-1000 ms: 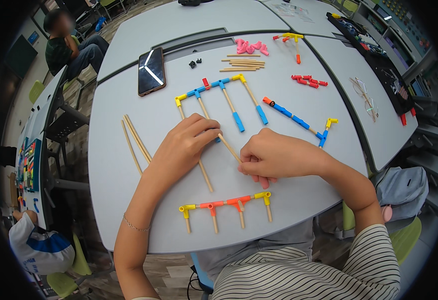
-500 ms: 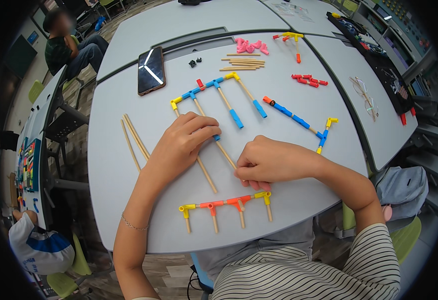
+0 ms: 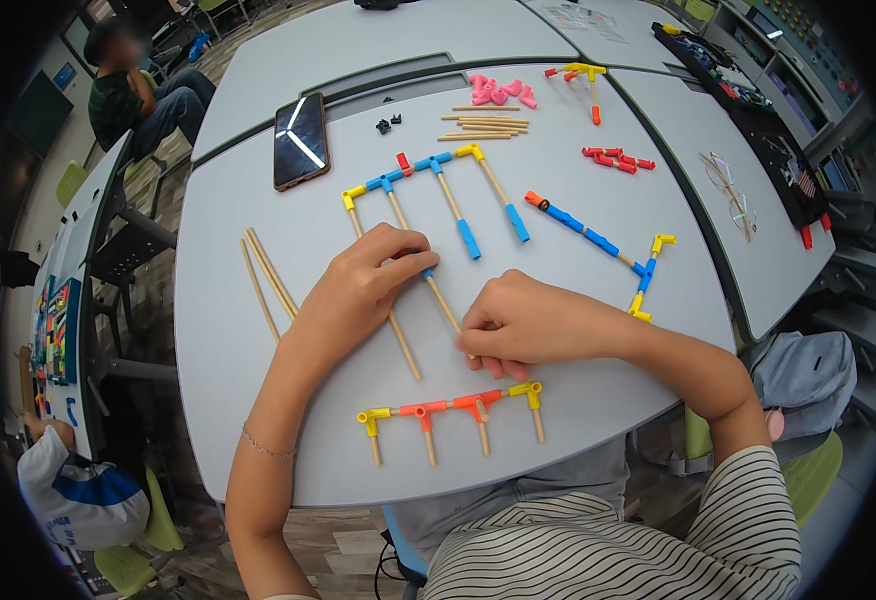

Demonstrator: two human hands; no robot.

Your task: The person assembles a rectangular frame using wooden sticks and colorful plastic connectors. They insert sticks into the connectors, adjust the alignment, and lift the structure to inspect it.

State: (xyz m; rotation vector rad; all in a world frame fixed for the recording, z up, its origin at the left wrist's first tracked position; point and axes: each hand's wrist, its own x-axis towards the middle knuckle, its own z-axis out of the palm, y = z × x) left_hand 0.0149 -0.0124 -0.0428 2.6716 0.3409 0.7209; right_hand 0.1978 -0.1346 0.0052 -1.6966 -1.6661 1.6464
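A comb-shaped frame of wooden sticks and plastic connectors lies on the table, with a blue T-connector [image 3: 387, 181] and a yellow corner connector [image 3: 470, 152] along its top bar. My left hand [image 3: 363, 285] is closed around a blue sleeve connector [image 3: 429, 271] on one of its legs. Below that sleeve runs a wooden stick [image 3: 444, 303], its lower end pinched in the fingers of my right hand [image 3: 533, 325]. Another long stick [image 3: 405, 345] passes under my left hand. Nearer me lies a smaller comb-shaped piece [image 3: 433, 407] with orange and yellow connectors and short legs.
Loose sticks [image 3: 273, 275] lie left of my left forearm. Beyond the frame are a phone [image 3: 301, 142], small black parts [image 3: 388, 125], a stick pile [image 3: 488, 125] and pink connectors [image 3: 498, 92]. To the right lie a blue-and-yellow piece [image 3: 586, 232], red connectors [image 3: 618, 160] and glasses [image 3: 733, 200].
My right hand has shifted slightly left with the stick's end. The frame's legs have swung a little left, while my left hand stays on the blue sleeve.
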